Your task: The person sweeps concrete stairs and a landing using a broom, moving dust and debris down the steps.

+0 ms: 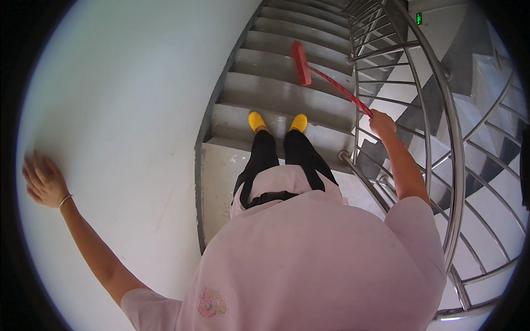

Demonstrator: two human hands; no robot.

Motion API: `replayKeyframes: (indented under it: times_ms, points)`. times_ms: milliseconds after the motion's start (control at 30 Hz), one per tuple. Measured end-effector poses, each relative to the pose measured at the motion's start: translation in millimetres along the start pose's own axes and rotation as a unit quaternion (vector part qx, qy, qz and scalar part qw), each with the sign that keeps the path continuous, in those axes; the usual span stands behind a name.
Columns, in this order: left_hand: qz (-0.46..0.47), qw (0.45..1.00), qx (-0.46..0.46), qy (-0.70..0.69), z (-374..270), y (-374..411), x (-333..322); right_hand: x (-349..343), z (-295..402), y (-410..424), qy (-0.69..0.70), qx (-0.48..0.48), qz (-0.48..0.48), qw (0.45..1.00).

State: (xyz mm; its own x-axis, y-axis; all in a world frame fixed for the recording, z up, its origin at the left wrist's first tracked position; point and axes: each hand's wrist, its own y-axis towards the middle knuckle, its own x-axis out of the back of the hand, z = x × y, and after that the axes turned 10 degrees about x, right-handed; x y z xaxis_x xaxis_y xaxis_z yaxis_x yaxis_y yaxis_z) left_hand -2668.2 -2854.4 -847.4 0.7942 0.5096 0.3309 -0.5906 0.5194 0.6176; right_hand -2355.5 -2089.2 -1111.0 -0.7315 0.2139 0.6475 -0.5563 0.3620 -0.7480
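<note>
A red broom (301,64) with a red handle is held out over the stairs, its head in front of my feet, raised or against the steps, I cannot tell which. My right hand (382,123) is closed around the handle's end, close to the metal railing. On the left, my left hand (44,180) is spread against or just beside the white wall (124,124), fingers apart and holding nothing, with a thin bracelet at the wrist. My feet, in yellow shoes (256,121), stand on a grey stair step (232,124).
Grey concrete stairs (285,93) run down ahead, bordered by a dark skirting strip on the left. A stainless steel railing (453,136) curves along the right side. Beyond it, another flight (468,113) shows, and a small green lit sign (419,18) is on the far wall.
</note>
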Motion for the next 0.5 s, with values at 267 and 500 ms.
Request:
replayKeyframes:
  times_ms: [267,500]
  points:
    - [0.136,0.792,0.049,-0.594,-182,32,140,0,-19,-58,0.035,-0.015,0.002,0.999]
    - [0.221,0.246,-0.250,-0.910,-258,158,382,-45,-50,-40,0.049,-0.007,0.056,0.997]
